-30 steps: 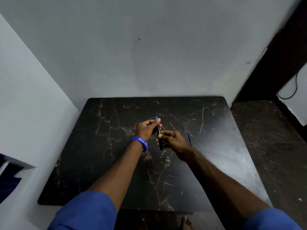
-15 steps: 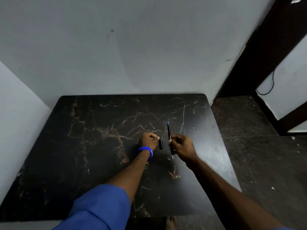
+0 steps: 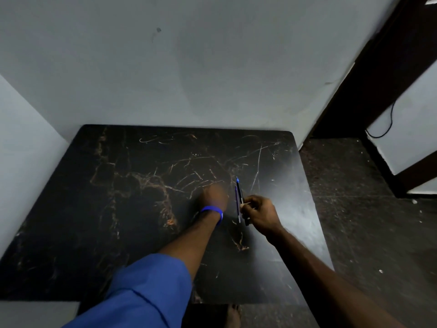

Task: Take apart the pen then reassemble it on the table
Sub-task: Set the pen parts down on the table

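My right hand (image 3: 260,213) is shut on the dark pen barrel (image 3: 240,194), which points away from me with its blue tip up and its lower end near the black marble-patterned table (image 3: 118,209). A thin blue refill (image 3: 237,204) lies on the table just left of the barrel, almost parallel to it. My left hand (image 3: 215,194), with a blue wristband (image 3: 212,210), hovers low over the table left of the refill. It is blurred and shows only its back, so anything in its fingers is hidden.
Pale walls close off the table at the back and on the left. Dark floor (image 3: 354,209) runs along the table's right edge, with a dark door frame (image 3: 378,67) and a hanging cable (image 3: 387,124) beyond. A bare foot (image 3: 233,313) shows below the front edge.
The hands have parted. My left hand, which held a small black piece, has moved left and down toward the table and is blurred. My right hand has lowered the barrel beside the refill.
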